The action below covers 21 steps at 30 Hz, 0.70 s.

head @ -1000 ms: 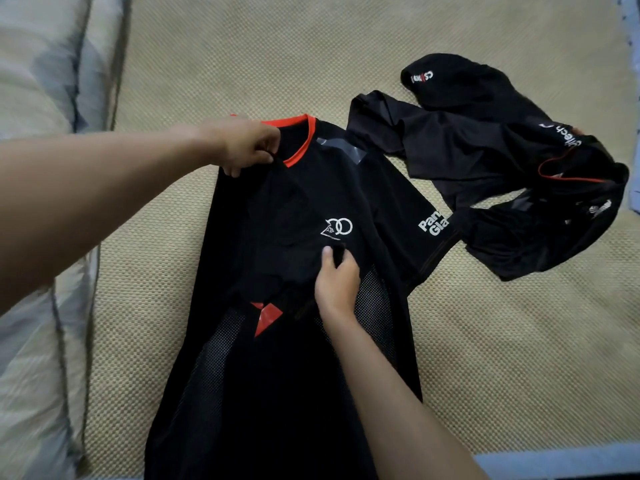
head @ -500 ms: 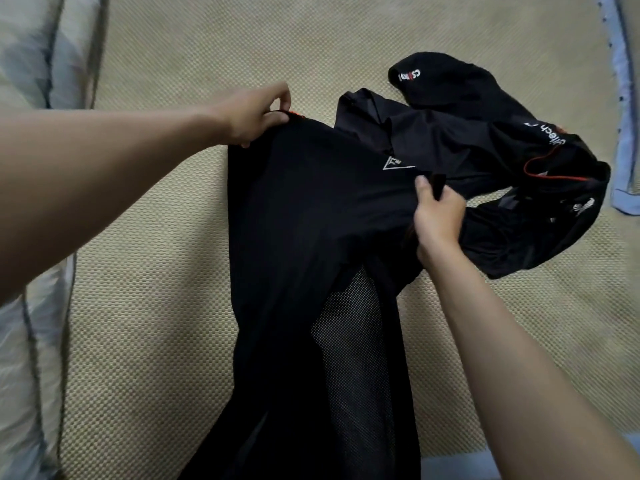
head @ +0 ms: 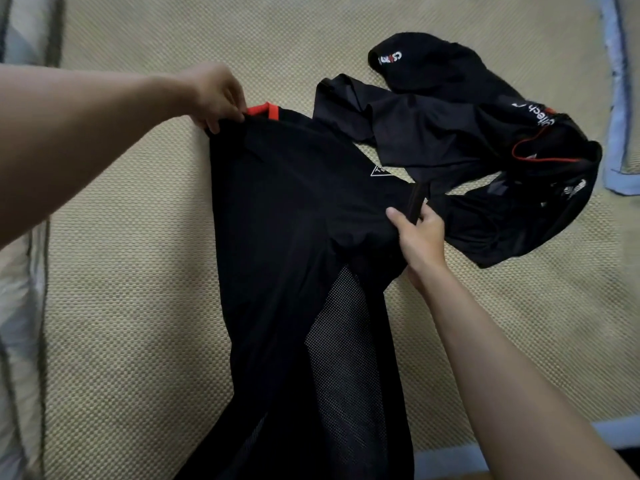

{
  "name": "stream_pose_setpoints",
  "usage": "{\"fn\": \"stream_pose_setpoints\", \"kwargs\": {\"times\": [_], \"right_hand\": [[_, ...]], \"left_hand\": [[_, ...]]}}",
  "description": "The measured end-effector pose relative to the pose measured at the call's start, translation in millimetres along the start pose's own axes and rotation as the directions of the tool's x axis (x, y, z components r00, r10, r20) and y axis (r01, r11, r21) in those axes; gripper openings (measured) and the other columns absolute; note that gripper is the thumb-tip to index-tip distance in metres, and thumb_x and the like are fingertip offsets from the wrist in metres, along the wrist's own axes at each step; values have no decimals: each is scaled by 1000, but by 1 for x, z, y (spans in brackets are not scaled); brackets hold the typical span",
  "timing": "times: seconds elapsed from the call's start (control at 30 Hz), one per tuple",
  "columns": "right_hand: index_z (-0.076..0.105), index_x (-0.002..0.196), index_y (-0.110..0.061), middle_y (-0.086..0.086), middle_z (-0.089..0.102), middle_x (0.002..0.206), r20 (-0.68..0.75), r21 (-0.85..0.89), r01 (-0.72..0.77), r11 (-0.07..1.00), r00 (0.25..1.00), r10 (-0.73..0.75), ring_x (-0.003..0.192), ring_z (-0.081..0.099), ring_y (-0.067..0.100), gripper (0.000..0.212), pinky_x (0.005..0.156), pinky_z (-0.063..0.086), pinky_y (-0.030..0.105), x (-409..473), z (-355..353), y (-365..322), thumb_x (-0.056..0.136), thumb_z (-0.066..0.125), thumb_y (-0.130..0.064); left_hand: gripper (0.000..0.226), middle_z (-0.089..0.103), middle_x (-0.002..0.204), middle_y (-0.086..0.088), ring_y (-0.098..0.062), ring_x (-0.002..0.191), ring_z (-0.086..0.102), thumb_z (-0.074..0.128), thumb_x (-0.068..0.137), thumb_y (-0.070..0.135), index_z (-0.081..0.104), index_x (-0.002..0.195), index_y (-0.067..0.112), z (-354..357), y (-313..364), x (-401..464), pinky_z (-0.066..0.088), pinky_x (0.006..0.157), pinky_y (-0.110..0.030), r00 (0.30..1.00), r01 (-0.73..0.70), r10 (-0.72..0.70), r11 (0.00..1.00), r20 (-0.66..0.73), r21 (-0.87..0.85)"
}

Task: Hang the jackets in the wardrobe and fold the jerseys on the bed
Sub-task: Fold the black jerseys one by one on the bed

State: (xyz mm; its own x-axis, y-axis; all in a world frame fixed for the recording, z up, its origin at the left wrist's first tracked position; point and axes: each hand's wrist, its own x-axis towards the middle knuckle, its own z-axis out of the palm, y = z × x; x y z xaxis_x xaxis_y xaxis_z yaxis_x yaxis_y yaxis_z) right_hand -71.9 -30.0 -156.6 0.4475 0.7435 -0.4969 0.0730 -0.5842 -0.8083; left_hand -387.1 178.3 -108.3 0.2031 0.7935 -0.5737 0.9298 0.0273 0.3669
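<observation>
Step in hand, as judged: laying out and squaring a black jersey (head: 291, 216) on the bed (head: 138, 271) ahead of the first fold.

Position of the work. Spread lengthwise on the woven bed surface, orange collar (head: 262, 110) at the far end, mesh panel (head: 346, 358) toward the near end, lower hem out of view. Just beyond the jersey's right sleeve, touching or overlapping it (exact contact not discernible, black on black): a crumpled pile of dark garments (head: 485, 150) with white lettering and an orange trim line. Left of the jersey, well apart: pale bedding (head: 20, 271) along the bed's edge.

State of the hands. Well apart, each clamped on the jersey. Left hand (head: 214, 97) pinching the shoulder just left of the collar. Right hand (head: 420, 233) gripping the sleeve edge on the jersey's right side, thumb on top, fingers curled under the cloth.

Recommended execution.
- Keep tension even between both grips, so that the body panel lies flat with no ridge down the middle.
- Draw the sleeve clear of the pile before folding, to avoid catching a second garment.
- Fold the sleeve inward across the jersey's back, cuff in line with the side seam.
- Mesh likely to be slippery and stretchy (a judgement from appearance only); press flat, do not drag.

Not determinable here: number of garments in the pile, or which are jackets.
</observation>
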Motion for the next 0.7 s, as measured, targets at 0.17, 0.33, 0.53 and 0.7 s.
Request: {"fn": "stream_pose_setpoints", "kwargs": {"times": [0.17,0.33,0.53,0.7], "right_hand": [[68,100,-4,14,74,100,-117,-58,32,998,992,-38,95,71,25,13,96,56,51,2,-8,7,97,64,-15],[57,137,-3,13,64,135,-137,-250,9,968,990,-45,129,58,29,40,117,40,38,-1,-10,14,101,61,-21],[48,135,-6,13,66,119,-169,-426,-12,905,983,-67,113,62,29,49,87,44,31,-13,-21,13,99,65,-34],[45,115,-11,-4,56,84,-138,-668,34,744,976,-168,81,58,25,47,69,39,34,-33,-37,9,92,72,-42]], "left_hand": [[12,66,109,-8,-15,60,66,61,101,16,66,109,9,1,22,7,50,41,-14,981,-143,111,968,-159,-207],[8,67,96,-4,-11,62,69,56,103,18,61,109,14,20,38,10,56,50,-19,964,-160,99,957,-247,-242],[16,63,118,-9,-20,102,66,60,100,18,62,115,17,42,34,2,53,96,-38,942,-99,37,980,-332,-174],[36,48,133,-11,-20,104,56,65,92,20,54,126,14,69,35,-44,45,93,-30,920,-157,113,984,-375,-89]]}}
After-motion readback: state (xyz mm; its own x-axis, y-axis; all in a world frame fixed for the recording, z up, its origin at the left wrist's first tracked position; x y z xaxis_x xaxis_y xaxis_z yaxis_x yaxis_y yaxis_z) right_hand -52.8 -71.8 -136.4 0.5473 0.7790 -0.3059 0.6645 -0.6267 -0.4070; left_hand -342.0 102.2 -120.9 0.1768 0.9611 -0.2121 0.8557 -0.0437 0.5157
